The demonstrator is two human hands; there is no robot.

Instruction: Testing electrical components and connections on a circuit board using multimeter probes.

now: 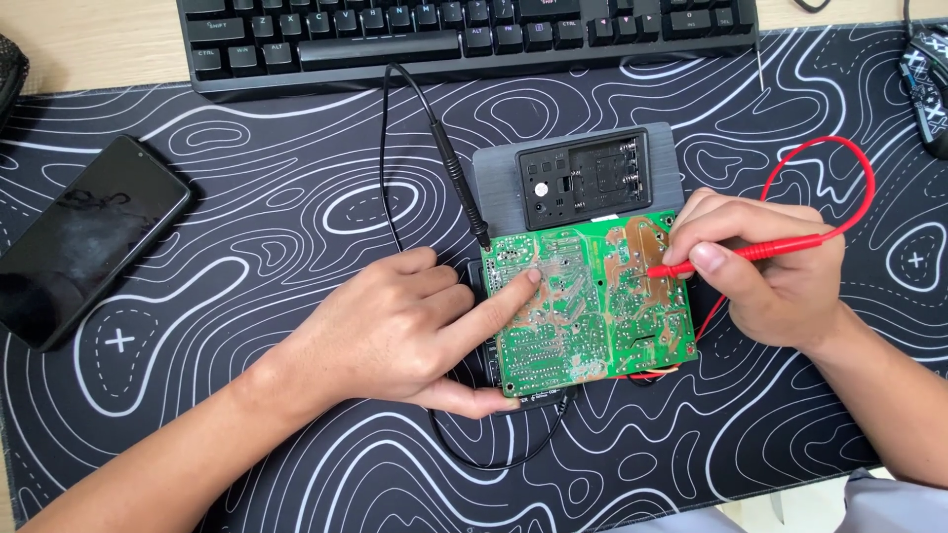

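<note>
Far left: a black glass-faced smartphone lies tilted on the black desk mat with white contour lines, close to the mat's left edge, with bare mat between it and the hands. Along the top, a black mechanical keyboard overlaps the mat's upper edge. The left hand is partly open: forefinger stretched flat onto the green printed circuit board, thumb hooked under the board's lower left edge, other fingers curled loosely against its left side. A black probe with a thin black lead lies unheld, its tip touching the board's top left corner. The board sits mid-mat, solder side up, overlapping the lower edge of a grey rectangular case with an open black battery bay. The right hand pinches a red test probe pen-fashion, tip on the board's right part; its red lead loops over open mat to the right. A black patterned mouse sits at the far right edge.
</note>
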